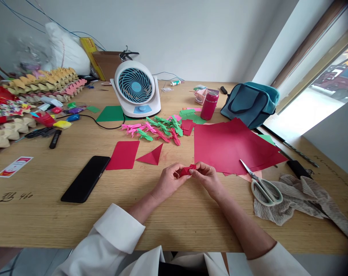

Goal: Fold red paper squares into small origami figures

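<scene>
A small folded piece of red paper (186,171) is pinched between my two hands above the wooden table. My left hand (171,179) grips its left side, thumb on the near face. On its right side, the thumb and fingers of my right hand (207,177) are closed. Just beyond my left hand lies a red paper triangle (152,156) with a crease, beside a red rectangular paper stack (123,155). Several folded paper figures (162,127) in pink, green and red are heaped farther back. Large red sheets (228,147) lie to the right.
Scissors (263,188) rest on a crumpled cloth (300,195) at the right. A black phone (86,179) lies at the left. Behind stand a white fan (136,90), a red bottle (210,105) and a blue bag (248,105). Egg-carton strips (44,86) fill the far left.
</scene>
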Demonstrator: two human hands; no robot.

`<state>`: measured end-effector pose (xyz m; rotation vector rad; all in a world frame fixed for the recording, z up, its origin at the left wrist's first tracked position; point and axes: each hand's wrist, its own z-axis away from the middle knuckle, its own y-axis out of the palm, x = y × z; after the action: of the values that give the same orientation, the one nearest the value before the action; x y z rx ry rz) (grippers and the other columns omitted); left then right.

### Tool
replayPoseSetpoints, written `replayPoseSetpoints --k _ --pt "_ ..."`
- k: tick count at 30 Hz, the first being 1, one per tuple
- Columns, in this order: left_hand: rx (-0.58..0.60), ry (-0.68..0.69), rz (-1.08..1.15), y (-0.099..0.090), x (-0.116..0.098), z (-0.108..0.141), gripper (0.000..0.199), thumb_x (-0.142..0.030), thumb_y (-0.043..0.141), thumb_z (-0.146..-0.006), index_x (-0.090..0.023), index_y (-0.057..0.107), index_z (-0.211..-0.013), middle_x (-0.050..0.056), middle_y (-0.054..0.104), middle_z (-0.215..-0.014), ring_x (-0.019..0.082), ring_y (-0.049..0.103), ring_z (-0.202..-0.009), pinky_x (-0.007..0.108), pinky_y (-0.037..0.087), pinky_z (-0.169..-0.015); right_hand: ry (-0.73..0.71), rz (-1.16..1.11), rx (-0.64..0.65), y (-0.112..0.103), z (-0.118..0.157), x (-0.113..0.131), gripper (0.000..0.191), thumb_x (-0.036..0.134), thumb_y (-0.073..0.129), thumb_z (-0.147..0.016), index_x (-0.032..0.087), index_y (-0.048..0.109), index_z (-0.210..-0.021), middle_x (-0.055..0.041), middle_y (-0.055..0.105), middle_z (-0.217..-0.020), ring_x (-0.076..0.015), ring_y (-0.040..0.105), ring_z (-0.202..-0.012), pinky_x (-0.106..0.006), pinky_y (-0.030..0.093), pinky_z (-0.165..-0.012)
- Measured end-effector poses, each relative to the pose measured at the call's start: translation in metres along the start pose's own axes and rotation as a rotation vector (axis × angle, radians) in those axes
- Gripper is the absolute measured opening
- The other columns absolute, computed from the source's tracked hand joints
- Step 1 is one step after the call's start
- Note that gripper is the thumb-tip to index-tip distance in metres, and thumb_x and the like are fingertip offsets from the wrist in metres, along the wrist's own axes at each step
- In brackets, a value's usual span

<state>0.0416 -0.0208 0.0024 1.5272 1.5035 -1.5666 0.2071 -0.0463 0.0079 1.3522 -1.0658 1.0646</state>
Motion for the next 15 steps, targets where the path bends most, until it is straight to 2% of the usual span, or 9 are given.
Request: replayPoseSetpoints --k 4,7,10,15 --pt "0.006 -0.009 0.019 0.000 0.003 0.000 0.014 -0.028 0.070 -0.080 -0.017 0.063 -0.079 -0.003 0.059 -0.071 0.010 0.052 -0.065 0.020 0.041 -0.061 0.005 0.041 0.027 0.000 0.001 0.002 0.032 0.047 0.079 -0.071 0.019 0.064 -0.072 -0.0002 0.063 -0.069 -0.0139 0.053 -0.065 -0.029 0.044 -0.065" --pt "0.016 -0.031 0.112 0.000 0.006 -0.001 0.015 -0.030 0.068 -0.082 -0.016 0.063 -0.083 -0.002 0.061 -0.074 0.011 0.054 -0.067 0.021 0.043 -0.063 -0.001 0.024 0.000 -0.002 0.001 0.002 0.029 0.046 0.076 -0.076 0.019 0.065 -0.076 0.0015 0.058 -0.066 -0.0122 0.050 -0.064 -0.027 0.042 -0.064" --pt "-0.012 -0.050 0.186 0.000 0.011 -0.004 0.016 -0.032 0.066 -0.083 -0.016 0.061 -0.085 -0.002 0.060 -0.075 0.011 0.054 -0.068 0.021 0.044 -0.066 0.006 -0.087 -0.035 -0.005 0.002 0.004 0.024 0.042 0.076 -0.078 0.021 0.065 -0.079 0.0021 0.055 -0.069 -0.0111 0.047 -0.064 -0.025 0.040 -0.063" --pt "-0.041 -0.069 0.208 0.000 0.019 -0.006 0.018 -0.033 0.064 -0.084 -0.016 0.058 -0.081 -0.003 0.058 -0.075 0.010 0.052 -0.069 0.021 0.043 -0.067 0.041 -0.271 0.008 -0.006 0.004 0.008 0.027 0.042 0.075 -0.077 0.020 0.060 -0.073 -0.0007 0.058 -0.080 -0.0108 0.047 -0.067 -0.025 0.040 -0.064"
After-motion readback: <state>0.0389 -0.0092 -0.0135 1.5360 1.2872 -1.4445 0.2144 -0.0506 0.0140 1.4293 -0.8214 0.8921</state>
